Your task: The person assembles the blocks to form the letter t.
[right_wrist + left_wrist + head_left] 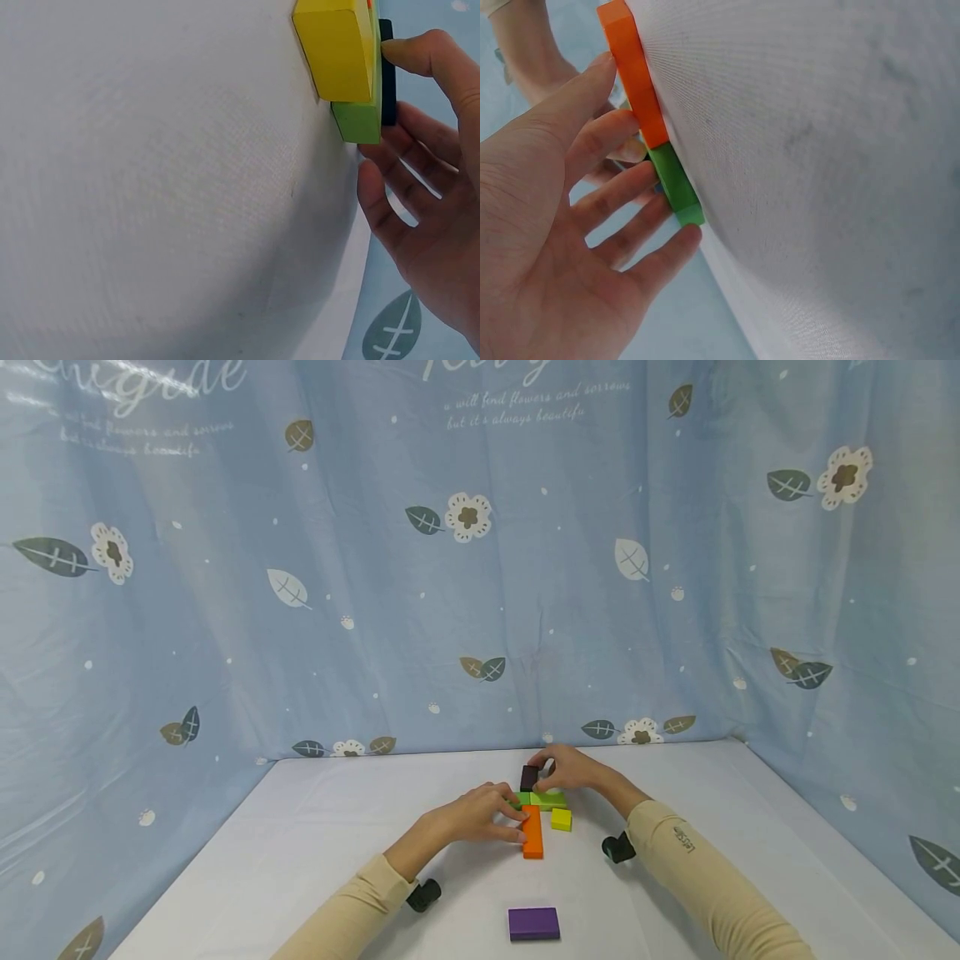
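My right hand (566, 768) pinches a black block (529, 778) between thumb and fingers at the far end of a group of blocks. Just in front of that block lie a green block (675, 180) and a light green block (550, 801), side by side. An orange block (532, 835) runs from them toward me. My left hand (476, 814) rests against the left side of the group, its thumb by the orange block and its other fingers spread along the green one. Beside the orange block, on the right, sits a small yellow block (337, 52).
A purple block (534, 924) lies apart, near the front of the white table (300, 852). Dark wrist-worn devices sit under the left sleeve (423, 895) and right sleeve (618, 847). Behind the table hangs a blue patterned curtain (360, 643).
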`<state>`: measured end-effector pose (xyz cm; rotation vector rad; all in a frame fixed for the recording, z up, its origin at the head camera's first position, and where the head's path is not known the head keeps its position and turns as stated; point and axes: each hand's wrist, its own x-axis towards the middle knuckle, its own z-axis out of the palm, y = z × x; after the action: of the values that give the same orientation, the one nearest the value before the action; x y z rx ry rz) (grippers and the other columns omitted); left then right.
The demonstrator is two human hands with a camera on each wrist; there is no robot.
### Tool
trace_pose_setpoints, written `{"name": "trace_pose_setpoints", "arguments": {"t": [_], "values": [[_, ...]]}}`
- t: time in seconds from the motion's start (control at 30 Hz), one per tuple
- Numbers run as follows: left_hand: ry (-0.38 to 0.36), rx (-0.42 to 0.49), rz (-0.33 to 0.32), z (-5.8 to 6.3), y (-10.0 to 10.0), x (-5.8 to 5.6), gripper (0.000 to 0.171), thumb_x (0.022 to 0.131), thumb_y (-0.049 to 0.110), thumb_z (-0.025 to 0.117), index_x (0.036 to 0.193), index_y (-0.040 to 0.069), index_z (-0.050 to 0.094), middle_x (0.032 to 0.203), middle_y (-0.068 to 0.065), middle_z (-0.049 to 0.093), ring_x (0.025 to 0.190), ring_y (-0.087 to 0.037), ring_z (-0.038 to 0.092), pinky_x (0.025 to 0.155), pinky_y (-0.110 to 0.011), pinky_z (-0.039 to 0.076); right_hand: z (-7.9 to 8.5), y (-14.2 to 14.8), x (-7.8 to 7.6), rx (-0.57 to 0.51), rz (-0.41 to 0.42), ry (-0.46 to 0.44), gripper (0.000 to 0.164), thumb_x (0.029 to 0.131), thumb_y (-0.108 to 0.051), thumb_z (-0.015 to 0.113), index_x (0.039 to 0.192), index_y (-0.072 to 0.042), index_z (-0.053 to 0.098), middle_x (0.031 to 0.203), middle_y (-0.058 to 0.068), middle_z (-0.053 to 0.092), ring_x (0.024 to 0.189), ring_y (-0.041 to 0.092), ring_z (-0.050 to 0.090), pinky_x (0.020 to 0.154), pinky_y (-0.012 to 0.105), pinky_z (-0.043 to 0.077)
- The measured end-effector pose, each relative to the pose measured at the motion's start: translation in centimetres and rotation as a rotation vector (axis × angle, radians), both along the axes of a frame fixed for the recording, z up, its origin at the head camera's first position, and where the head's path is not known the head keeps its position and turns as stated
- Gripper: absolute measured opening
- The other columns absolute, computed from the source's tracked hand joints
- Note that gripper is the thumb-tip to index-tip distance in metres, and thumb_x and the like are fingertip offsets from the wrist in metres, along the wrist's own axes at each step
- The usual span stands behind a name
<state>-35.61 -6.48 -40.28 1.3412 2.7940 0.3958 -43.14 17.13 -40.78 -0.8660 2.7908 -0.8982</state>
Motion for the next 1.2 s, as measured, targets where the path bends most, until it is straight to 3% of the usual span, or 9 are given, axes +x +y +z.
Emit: {"name": "trace_pose_setpoints", "arguments": {"t": [0.9, 1.2], "values": [[-0.014, -0.005, 0.017, 0.03, 0.01, -0.10, 0.043, 0.086, 0.046, 0.072, 0.120, 0.020, 0.072, 0.123, -0.004, 0.063, 0.108, -0.014, 0.056, 0.093, -0.026, 0.049, 0.00, -0.04, -0.58, 0.051, -0.030, -0.066, 0.048, 0.081, -0.026, 0.076, 0.124, -0.008, 0.066, 0.114, 0.005, 0.068, 0.102, 0.022, 0.058, 0.090, 0.039, 0.053], [-0.021, -0.002, 0.020, -0.11, 0.02, -0.18, 0.042, 0.086, 0.046, 0.072, 0.120, 0.020, 0.072, 0.122, -0.003, 0.064, 0.107, -0.013, 0.056, 0.092, -0.025, 0.049, -0.12, -0.04, -0.62, 0.068, -0.016, -0.069, 0.051, 0.081, -0.027, 0.074, 0.127, -0.007, 0.064, 0.116, 0.007, 0.068, 0.099, 0.021, 0.057, 0.078, 0.030, 0.054]]}}
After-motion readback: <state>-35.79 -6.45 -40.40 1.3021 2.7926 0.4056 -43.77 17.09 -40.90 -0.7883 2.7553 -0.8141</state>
